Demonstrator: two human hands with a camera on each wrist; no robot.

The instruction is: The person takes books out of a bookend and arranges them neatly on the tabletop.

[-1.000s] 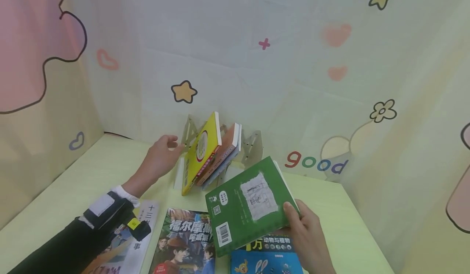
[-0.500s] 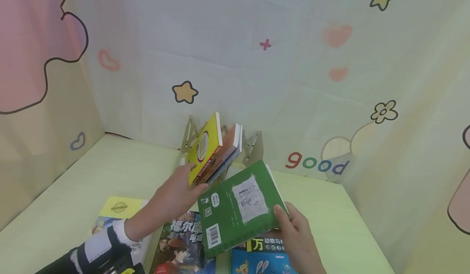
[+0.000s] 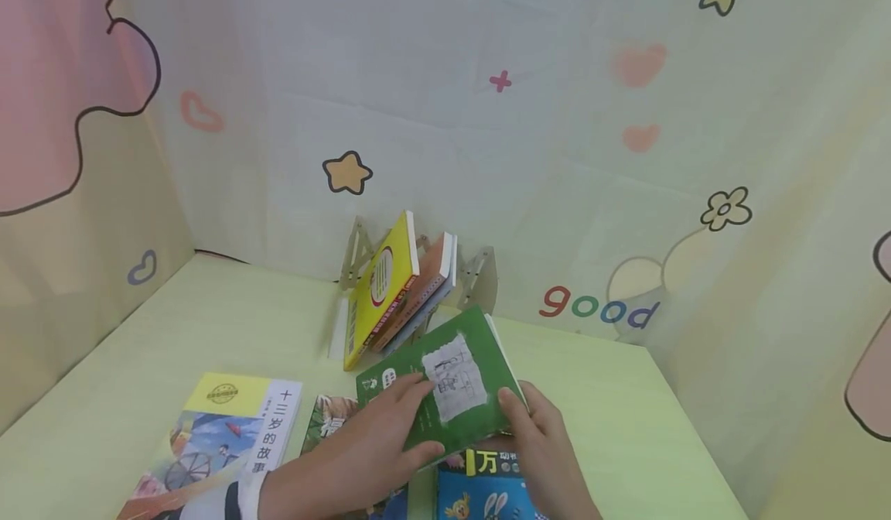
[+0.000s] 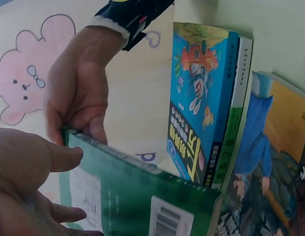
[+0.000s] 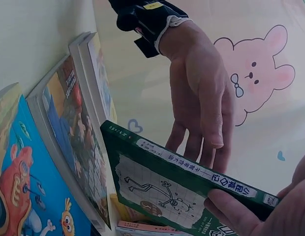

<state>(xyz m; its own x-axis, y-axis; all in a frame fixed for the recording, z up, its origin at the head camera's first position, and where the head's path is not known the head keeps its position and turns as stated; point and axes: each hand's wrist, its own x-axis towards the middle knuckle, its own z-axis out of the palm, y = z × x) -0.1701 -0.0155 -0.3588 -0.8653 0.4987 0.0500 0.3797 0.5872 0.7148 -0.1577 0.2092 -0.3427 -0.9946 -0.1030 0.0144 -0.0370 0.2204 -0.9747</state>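
Over the table, my right hand (image 3: 546,443) grips the right end of a green book (image 3: 455,373), thumb on its cover and fingers behind. The book is tilted, with a white drawing panel facing up. My left hand (image 3: 355,454) reaches across the book's left part, fingers extended and thumb apart, hiding its barcode corner. In the right wrist view the left hand (image 5: 201,93) has straight fingers partly behind the green book (image 5: 157,191); I cannot tell whether they touch it. The left wrist view shows the book's barcode side (image 4: 128,196).
A metal book stand (image 3: 479,280) at the back holds a yellow book (image 3: 379,295), a brown book (image 3: 421,288) and a bluish one, all leaning. In front lie a yellow-and-white book (image 3: 216,435), a partly hidden comic-style book (image 3: 323,423) and a blue book (image 3: 480,489).
My left hand has moved from beside the stand down and rightward onto the green book. The right hand has brought the book slightly left and down. The yellow-and-white book is now uncovered.
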